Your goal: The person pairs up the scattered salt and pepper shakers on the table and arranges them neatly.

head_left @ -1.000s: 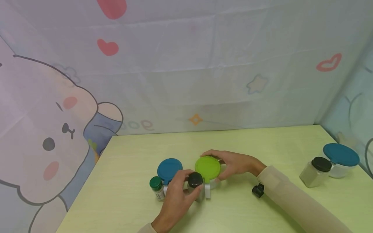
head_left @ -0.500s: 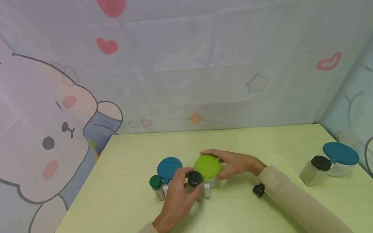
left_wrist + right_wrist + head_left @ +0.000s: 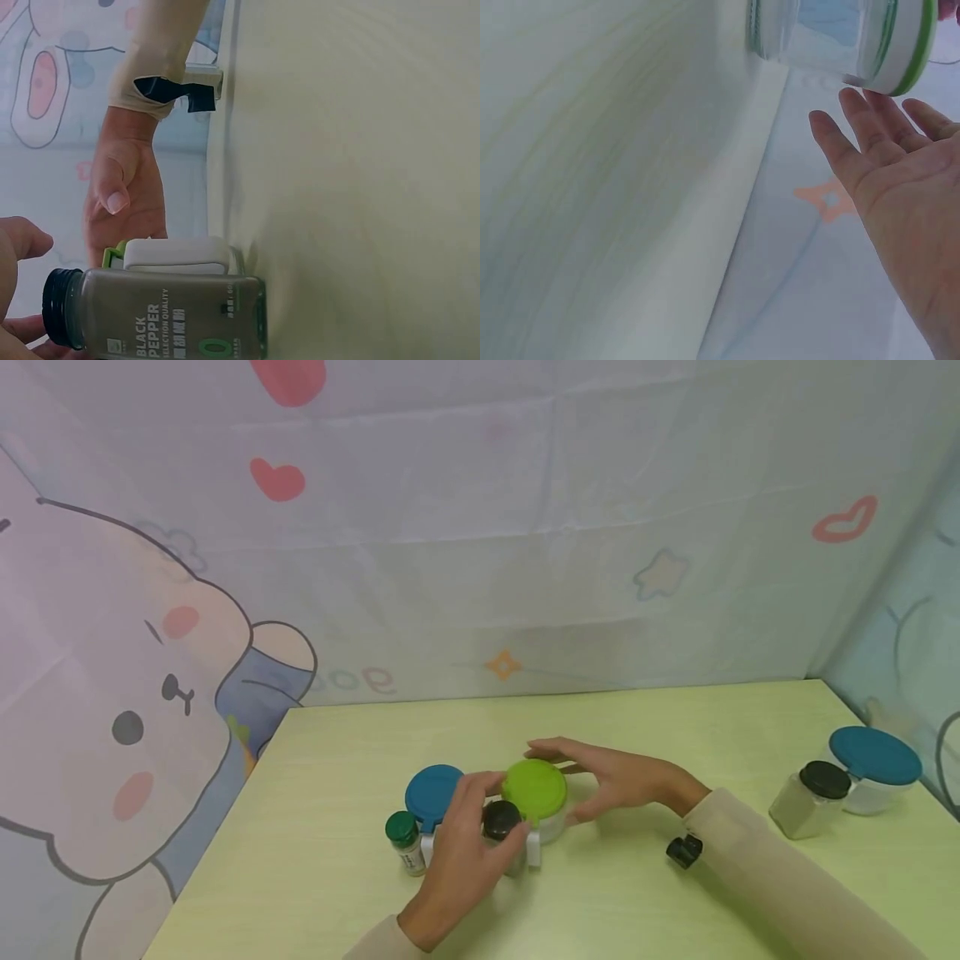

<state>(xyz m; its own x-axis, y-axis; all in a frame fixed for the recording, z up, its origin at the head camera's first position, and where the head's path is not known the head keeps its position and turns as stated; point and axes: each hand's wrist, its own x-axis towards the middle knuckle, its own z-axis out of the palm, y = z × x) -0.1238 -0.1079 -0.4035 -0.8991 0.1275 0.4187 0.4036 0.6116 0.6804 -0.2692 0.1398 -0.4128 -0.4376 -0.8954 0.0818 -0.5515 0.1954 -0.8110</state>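
Observation:
My left hand (image 3: 465, 852) is spread around a black pepper jar (image 3: 172, 315) with a black cap (image 3: 501, 820). In the left wrist view its thumb stands off the cap, while the other fingers lie behind it. Just behind stands a clear, round canister with a green lid (image 3: 535, 788) and a white handle (image 3: 176, 255). My right hand (image 3: 626, 781) is to the right of this canister, fingers parted and nearly straight. In the right wrist view, the fingertips are right at the canister's green rim (image 3: 921, 45), and the palm is bare.
Left of the hands are a blue-lidded canister (image 3: 433, 793) and a small green-capped shaker (image 3: 403, 839). At the table's right stand a black-capped jar (image 3: 806, 806) and another blue-lidded canister (image 3: 876, 756). A printed cloth (image 3: 420, 585) hangs behind the table (image 3: 637, 910).
My right hand has loosened from the green-lidded canister and drawn back slightly to the right. My left hand's fingers have spread away from the pepper jar's cap. The jars stay in place.

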